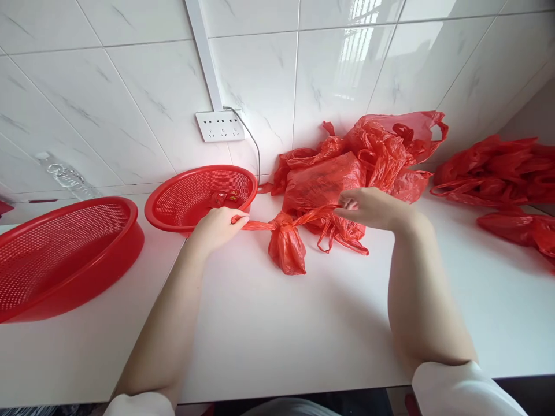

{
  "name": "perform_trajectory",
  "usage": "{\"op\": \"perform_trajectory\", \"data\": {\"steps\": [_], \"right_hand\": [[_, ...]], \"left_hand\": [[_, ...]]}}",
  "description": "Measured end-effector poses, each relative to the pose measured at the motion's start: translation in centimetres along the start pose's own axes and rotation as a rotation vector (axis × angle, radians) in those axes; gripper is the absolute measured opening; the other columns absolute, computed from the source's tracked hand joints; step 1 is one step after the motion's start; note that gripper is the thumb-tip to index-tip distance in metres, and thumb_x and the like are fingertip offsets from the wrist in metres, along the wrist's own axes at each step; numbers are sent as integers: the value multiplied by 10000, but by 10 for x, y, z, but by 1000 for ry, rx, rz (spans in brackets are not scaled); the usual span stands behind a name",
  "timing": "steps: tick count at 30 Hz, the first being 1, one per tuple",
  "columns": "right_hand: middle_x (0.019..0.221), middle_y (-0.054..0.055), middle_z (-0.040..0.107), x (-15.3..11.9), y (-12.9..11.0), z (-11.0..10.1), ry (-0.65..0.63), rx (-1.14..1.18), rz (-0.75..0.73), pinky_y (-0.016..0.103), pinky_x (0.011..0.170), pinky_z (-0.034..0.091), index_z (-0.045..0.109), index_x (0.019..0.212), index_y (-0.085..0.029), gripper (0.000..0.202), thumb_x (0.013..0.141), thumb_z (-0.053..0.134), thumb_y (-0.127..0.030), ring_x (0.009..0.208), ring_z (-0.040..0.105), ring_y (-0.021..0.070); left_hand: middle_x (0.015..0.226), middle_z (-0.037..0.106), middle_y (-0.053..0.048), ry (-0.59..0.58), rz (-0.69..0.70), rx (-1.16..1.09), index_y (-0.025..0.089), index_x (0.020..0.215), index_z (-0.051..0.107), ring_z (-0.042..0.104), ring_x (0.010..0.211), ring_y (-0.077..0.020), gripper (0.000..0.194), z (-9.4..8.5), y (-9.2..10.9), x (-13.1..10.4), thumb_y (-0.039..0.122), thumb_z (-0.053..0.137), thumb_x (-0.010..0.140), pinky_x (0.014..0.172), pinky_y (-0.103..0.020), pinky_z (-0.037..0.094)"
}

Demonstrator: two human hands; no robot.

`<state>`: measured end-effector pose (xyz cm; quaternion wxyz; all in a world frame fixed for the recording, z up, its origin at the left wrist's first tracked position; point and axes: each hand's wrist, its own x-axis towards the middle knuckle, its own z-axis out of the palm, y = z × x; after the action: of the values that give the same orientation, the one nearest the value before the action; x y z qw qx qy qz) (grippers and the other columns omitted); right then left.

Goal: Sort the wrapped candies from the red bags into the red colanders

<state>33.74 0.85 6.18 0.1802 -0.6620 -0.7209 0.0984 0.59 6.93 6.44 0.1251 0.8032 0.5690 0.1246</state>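
A small red plastic bag point(287, 248) with a bulging bottom is in front of me, its two handles stretched out sideways from a knot-like gather at its top. My left hand point(220, 228) is closed on the left handle, close to the rim of a red mesh basket point(162, 216). The right handle is gripped in my right hand point(364, 208), pulled tight. What the small bag contains is hidden. Right behind it lies a filled red plastic bag point(325, 179), part of a pile of red bags.
A larger red mesh basket point(108, 266) stands at the left, with a clear plastic bottle point(71, 179) behind it. Small red packets point(225, 198) lie in the nearer basket. More red bags point(498, 170) are heaped at the right. A power socket point(220, 126) is on the tiled wall.
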Motion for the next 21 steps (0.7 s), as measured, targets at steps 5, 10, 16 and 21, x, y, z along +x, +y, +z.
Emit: {"op": "perform_trajectory", "data": {"steps": [5,10,16,21], "right_hand": [[1092,113,617,18,-47,45,176,-89,-272,383,840,469,568,1111,-200,424,865,531,-544,1033,583,282],[1133,122,617,25,-80,92,-146,-133,-350,324,734,456,506,1257,-190,445,842,604,-319,939,620,254],[895,11,636,-17,-43,32,-288,139,-450,242,624,379,599,979,-217,312,762,463,-38,753,555,146],[691,-15,594,-60,57,-24,-365,23,-110,284,532,389,576,750,-234,92,711,536,-161,607,544,165]], "left_hand": [[1082,713,-9,58,23,-9,325,1208,641,650,987,-230,433,-4,-14,5,516,473,858,799,-311,483],[1153,688,-16,110,-43,31,330,1197,643,611,1082,-257,445,-16,-22,5,548,464,853,880,-357,481],[1225,648,22,29,-92,5,387,1187,625,581,1120,-252,418,-28,-10,-2,586,458,859,879,-366,471],[1143,686,43,-7,-140,-15,388,1175,626,598,1065,-248,397,-34,-15,0,575,496,849,844,-337,467]]}}
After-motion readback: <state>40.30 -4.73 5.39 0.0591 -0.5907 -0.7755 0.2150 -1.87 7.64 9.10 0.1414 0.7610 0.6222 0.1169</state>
